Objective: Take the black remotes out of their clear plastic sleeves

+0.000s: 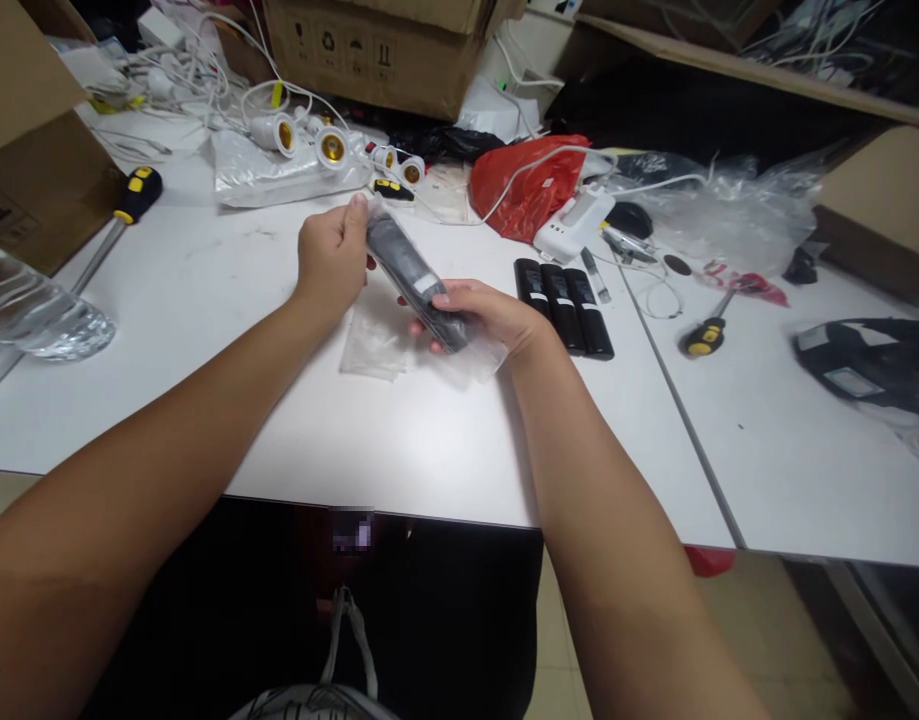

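Observation:
A long black item in a clear plastic bag (406,262) is held tilted above the white table, a small white label on it. My left hand (334,252) pinches the bag's upper end between thumb and fingers. Around its lower end, my right hand (483,312) is closed, with the thumb on top. Loose clear plastic hangs past the right fingers. Beneath the hands a flat clear bag (373,345) lies on the table. Three black packs (564,308) with white labels sit side by side, right of my right hand.
White sockets with cables (331,148), a red bag (526,185) and a white power strip (575,222) line the back. Screwdrivers lie at left (138,194) and right (705,337). A clear bottle (43,305) is far left; cardboard boxes (369,55) stand behind.

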Tool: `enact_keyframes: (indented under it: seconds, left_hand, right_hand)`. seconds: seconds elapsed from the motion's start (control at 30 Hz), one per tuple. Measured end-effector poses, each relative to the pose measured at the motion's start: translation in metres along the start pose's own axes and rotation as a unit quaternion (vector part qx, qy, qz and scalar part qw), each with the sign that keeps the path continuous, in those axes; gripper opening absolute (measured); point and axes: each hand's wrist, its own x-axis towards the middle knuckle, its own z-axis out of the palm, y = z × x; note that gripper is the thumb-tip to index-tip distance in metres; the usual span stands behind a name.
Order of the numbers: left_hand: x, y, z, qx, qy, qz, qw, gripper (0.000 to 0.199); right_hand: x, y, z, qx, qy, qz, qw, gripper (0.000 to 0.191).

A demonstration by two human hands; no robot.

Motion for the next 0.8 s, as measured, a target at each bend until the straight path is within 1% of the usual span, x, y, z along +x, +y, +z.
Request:
enact_keyframes:
  seconds: [0.03,0.07,0.1,0.17,0.2,0.23,0.27,0.3,0.4,0.43,0.47,0.5,0.6,0.63,0.7,0.8]
  left_hand:
    - [-0.001,0.001,-0.001,0.017,0.006,0.018,1.0,0.061]
    - [-0.001,0.003,-0.001,0.016,0.002,0.013,1.0,0.061]
    - [-0.001,0.005,-0.001,-0.003,-0.01,-0.016,1.0,0.06]
    - [0.0,0.007,0.0,-0.062,-0.046,-0.098,0.992,0.056]
    - [0.0,0.007,0.0,-0.079,-0.06,-0.126,0.987,0.053]
    - [0.0,0.006,0.001,-0.082,-0.066,-0.136,0.985,0.05]
    - [0.0,0.006,0.001,-0.073,-0.063,-0.126,0.987,0.046]
    - [0.0,0.005,0.0,-0.052,-0.056,-0.098,0.992,0.044]
    - [-0.004,0.007,-0.004,0.036,-0.028,0.032,0.998,0.042]
    - [-0.005,0.009,-0.006,0.059,-0.021,0.062,0.996,0.042]
    - [-0.006,0.012,-0.008,0.073,-0.02,0.073,0.994,0.043]
    - [-0.007,0.015,-0.009,0.078,-0.027,0.065,0.994,0.044]
    - [-0.009,0.023,-0.014,0.06,-0.076,0.002,0.995,0.047]
    - [-0.009,0.024,-0.015,0.055,-0.085,-0.009,0.995,0.048]
    - [-0.009,0.025,-0.016,0.051,-0.079,-0.007,0.996,0.05]
    - [-0.007,0.022,-0.014,0.044,-0.054,0.002,0.998,0.052]
  right_hand:
    - [-0.001,-0.001,0.001,0.003,-0.005,0.009,1.0,0.036]
    - [-0.001,-0.001,0.002,0.006,-0.008,0.015,1.0,0.035]
    - [-0.001,-0.001,0.002,0.008,-0.009,0.017,1.0,0.034]
    - [-0.001,-0.001,0.001,0.008,-0.01,0.013,1.0,0.032]
    - [-0.001,0.0,0.0,0.008,-0.013,0.009,1.0,0.033]
    - [-0.001,0.0,-0.001,0.01,-0.017,0.005,1.0,0.035]
    - [-0.001,0.001,-0.003,0.012,-0.022,0.003,1.0,0.037]
    - [-0.001,0.002,-0.004,0.013,-0.026,0.003,1.0,0.039]
    - [-0.001,0.002,-0.007,0.005,-0.026,0.013,1.0,0.043]
    - [-0.001,0.001,-0.007,0.0,-0.022,0.019,1.0,0.043]
    - [-0.001,0.001,-0.007,-0.004,-0.017,0.024,1.0,0.042]
    - [-0.001,0.0,-0.006,-0.006,-0.012,0.029,1.0,0.04]
    - [-0.001,-0.002,-0.003,-0.008,0.003,0.042,0.999,0.031]
    - [-0.002,-0.002,-0.002,-0.008,0.007,0.047,0.999,0.03]
    - [-0.002,-0.003,-0.001,-0.005,0.01,0.052,0.999,0.031]
    - [-0.002,-0.001,-0.002,0.003,0.006,0.052,0.999,0.033]
